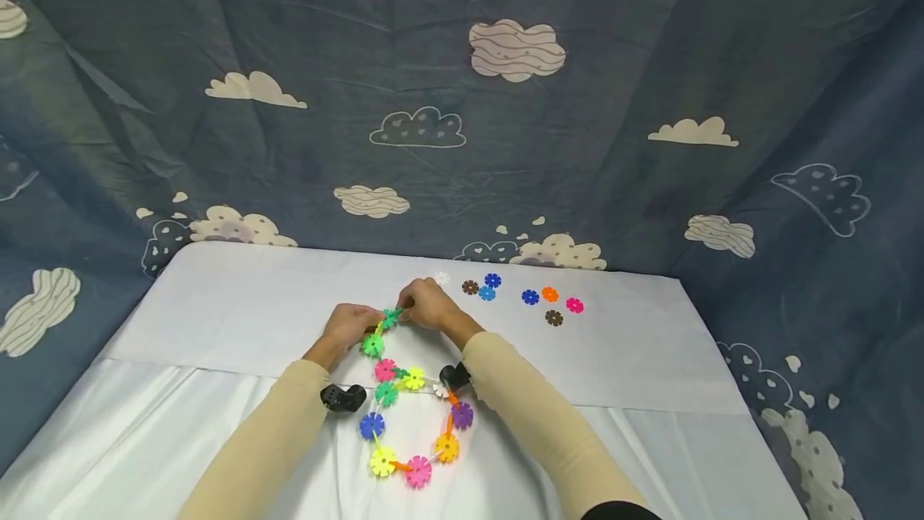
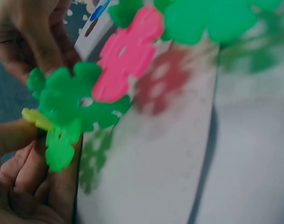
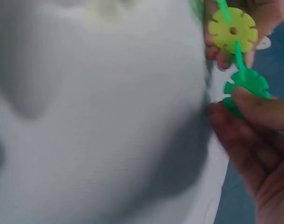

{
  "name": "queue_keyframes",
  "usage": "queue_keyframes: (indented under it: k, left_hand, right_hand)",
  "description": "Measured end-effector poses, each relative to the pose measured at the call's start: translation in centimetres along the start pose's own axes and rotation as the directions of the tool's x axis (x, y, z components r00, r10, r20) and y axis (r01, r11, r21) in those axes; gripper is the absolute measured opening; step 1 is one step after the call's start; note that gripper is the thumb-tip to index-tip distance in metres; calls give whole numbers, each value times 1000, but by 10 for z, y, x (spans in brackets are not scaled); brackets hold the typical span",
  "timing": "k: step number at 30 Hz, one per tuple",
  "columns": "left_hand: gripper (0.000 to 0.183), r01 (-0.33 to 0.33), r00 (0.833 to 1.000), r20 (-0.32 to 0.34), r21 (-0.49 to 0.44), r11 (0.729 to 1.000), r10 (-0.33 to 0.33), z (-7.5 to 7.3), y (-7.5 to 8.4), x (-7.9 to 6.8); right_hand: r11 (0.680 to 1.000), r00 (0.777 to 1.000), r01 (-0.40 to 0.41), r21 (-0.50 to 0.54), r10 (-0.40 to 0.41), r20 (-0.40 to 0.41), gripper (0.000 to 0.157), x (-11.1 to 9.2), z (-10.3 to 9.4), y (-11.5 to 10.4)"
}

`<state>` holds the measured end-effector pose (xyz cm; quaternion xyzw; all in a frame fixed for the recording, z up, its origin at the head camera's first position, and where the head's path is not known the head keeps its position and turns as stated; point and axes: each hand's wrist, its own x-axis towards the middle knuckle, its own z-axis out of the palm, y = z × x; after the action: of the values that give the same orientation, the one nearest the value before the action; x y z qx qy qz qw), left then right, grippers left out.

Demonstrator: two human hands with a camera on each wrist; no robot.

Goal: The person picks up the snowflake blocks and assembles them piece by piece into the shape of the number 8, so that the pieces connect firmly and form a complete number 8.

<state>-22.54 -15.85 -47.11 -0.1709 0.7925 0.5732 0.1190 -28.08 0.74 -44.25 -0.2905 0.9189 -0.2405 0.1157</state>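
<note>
A chain of notched flower discs lies in a loop on the white cloth, its far end lifted between both hands. My left hand (image 1: 350,325) pinches a yellow disc (image 3: 233,31) by its edge. My right hand (image 1: 431,305) pinches the green end disc (image 3: 252,86) between thumb and fingers. The green disc slots into the yellow one. Below them hang another green disc (image 1: 372,345) and a pink-red disc (image 1: 385,369). The loop continues with a blue disc (image 1: 371,425), a pink disc (image 1: 419,472) and a purple disc (image 1: 462,415).
Loose discs lie at the back of the table, among them a brown disc (image 1: 553,318), an orange disc (image 1: 550,294) and a white disc (image 1: 441,278). A dark cloud-print curtain (image 1: 433,183) hangs behind the white cloth (image 1: 621,359).
</note>
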Motion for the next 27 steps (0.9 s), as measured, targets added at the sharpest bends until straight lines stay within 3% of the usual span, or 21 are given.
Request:
queue_keyframes:
  k: [5, 12, 19, 27]
  left_hand:
    - [31, 28, 996, 80, -10, 1000, -27, -2, -4, 2]
    - [34, -8, 997, 80, 16, 1000, 7, -9, 7, 4]
    - [36, 16, 997, 78, 3, 1000, -17, -7, 7, 3]
    - [35, 23, 996, 83, -2, 1000, -23, -5, 4, 5]
  right_hand:
    - [999, 999, -24, 48, 22, 49, 31, -20, -12, 10]
    - [982, 998, -52, 179, 43, 53, 22, -58, -29, 32]
    - [958, 995, -100, 267, 95, 33, 22, -81, -18, 50]
    - [933, 987, -156, 324, 139, 76, 23, -100, -13, 39]
